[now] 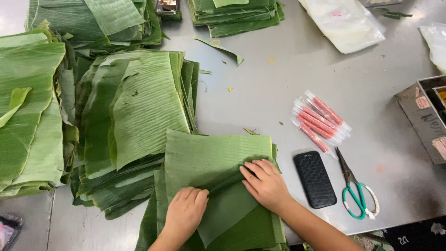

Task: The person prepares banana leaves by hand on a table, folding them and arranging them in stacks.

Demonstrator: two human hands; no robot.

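**While both hands press, the leaf could split**

Palms down, the left hand (pixel 186 211) and right hand (pixel 265 183) lie flat on the top banana leaf (pixel 209 158) at the table's (pixel 288 102) near edge, gripping nothing. Hard creasing might tear it along the ribs.

The banana leaves (pixel 211 158) are green with fine parallel ribbing, paler on the turned-up undersides. The table (pixel 288 97) is dull grey metal. The phone (pixel 315 179) is black with a quilted diamond pattern. The scissors (pixel 355 193) have teal handles. The wrapped sticks (pixel 320 118) are reddish-pink in clear film.
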